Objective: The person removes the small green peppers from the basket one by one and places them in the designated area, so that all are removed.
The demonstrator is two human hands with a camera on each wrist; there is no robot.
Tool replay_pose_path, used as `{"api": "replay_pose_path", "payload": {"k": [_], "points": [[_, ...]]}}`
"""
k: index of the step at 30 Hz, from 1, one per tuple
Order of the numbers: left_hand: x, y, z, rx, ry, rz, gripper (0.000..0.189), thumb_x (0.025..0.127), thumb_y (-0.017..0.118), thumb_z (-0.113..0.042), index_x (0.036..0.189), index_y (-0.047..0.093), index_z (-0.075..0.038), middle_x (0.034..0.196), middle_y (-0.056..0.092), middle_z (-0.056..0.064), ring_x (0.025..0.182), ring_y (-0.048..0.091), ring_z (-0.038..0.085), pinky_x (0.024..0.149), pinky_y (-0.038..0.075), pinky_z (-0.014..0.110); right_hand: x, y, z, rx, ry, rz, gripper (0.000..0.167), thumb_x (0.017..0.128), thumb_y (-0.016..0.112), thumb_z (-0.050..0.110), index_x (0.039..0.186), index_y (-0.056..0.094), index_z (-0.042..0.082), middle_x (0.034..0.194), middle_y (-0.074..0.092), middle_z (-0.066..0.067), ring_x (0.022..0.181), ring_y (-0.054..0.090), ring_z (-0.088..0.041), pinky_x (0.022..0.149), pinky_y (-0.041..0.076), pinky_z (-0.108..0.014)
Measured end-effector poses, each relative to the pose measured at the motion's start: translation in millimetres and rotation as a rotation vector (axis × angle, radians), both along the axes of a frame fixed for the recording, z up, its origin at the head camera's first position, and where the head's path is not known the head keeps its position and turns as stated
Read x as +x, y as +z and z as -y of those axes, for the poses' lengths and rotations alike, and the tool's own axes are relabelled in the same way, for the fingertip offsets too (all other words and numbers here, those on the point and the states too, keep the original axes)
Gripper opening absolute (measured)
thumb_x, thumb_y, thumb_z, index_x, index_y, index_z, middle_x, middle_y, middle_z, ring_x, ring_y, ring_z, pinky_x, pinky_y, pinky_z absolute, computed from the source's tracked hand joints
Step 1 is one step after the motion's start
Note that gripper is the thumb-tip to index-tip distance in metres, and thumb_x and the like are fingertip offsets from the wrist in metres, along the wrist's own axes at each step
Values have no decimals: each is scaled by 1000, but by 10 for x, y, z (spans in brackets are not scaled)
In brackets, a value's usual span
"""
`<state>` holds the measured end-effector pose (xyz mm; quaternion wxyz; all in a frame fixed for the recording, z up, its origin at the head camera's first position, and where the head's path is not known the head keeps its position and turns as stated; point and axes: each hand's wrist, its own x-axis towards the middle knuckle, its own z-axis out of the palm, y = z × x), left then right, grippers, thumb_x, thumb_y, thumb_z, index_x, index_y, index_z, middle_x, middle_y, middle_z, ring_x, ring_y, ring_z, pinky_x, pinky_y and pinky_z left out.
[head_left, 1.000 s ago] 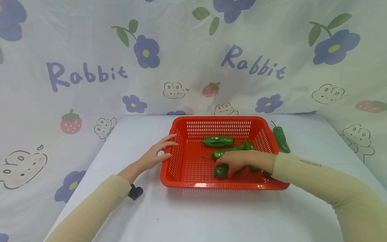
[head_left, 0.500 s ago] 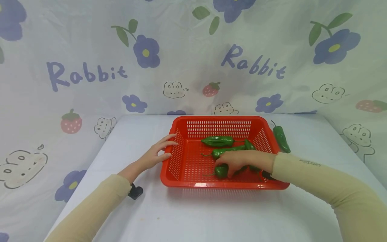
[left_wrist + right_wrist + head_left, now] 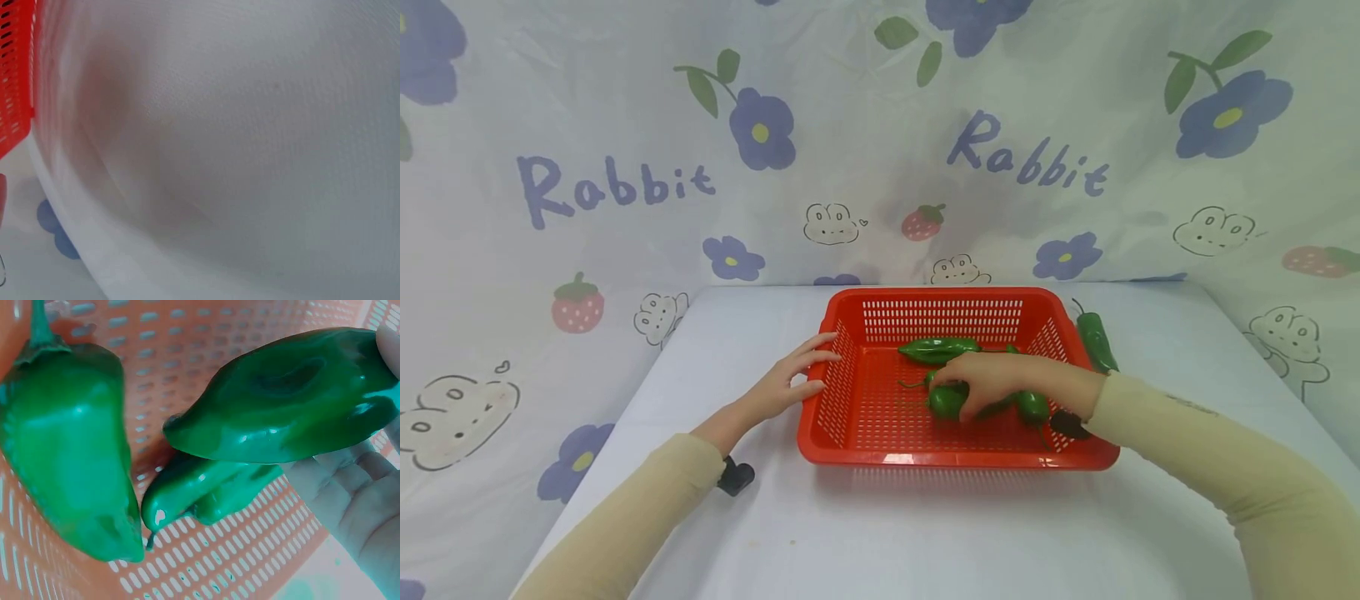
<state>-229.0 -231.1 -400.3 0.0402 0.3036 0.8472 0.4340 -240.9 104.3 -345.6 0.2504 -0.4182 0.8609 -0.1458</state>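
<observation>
right hand: my thumb and fingers are curled around one green pepper, at its thicker end.
place of this pepper: inside the red basket; whether it touches another pepper near it, i cannot tell.
left hand: fingers loosely spread at the basket's left rim, gripping nothing.
weight and skin: i judge it light and probably hollow, with firm walls; the glossy skin may slip a little.
where to hold: i think around the thick body, gently, because hard squeezing could crack it; the stem is probably too weak.
</observation>
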Motion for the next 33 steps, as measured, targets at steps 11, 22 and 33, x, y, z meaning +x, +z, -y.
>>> {"api": "replay_pose_path", "payload": {"k": [11, 22, 33], "points": [[2, -11, -2, 9, -6, -8, 41, 85, 55, -16, 126, 52, -9, 149, 25, 3, 137, 20, 27, 94, 43, 51, -15, 250, -160, -234, -145, -102, 52, 77, 72, 20, 124, 55, 10, 119, 58, -5, 106, 53, -21, 90, 47, -40], [5, -13, 8, 7, 0, -9, 41, 86, 54, -18, 126, 52, -9, 149, 25, 4, 136, 21, 28, 92, 44, 50, -39, 454, -331, -372, -310, -134, 55, 75, 73, 20, 126, 52, 11, 107, 62, -3, 94, 58, -19, 77, 52, -33], [-1, -21, 4, 9, -4, -11, 40, 86, 54, -17, 125, 53, -8, 149, 25, 5, 135, 23, 29, 90, 46, 49, -43, 582, -518, -421, -408, -129, 62, 79, 70, 24, 133, 44, 7, 103, 61, -9, 95, 58, -24, 77, 50, -37]]}}
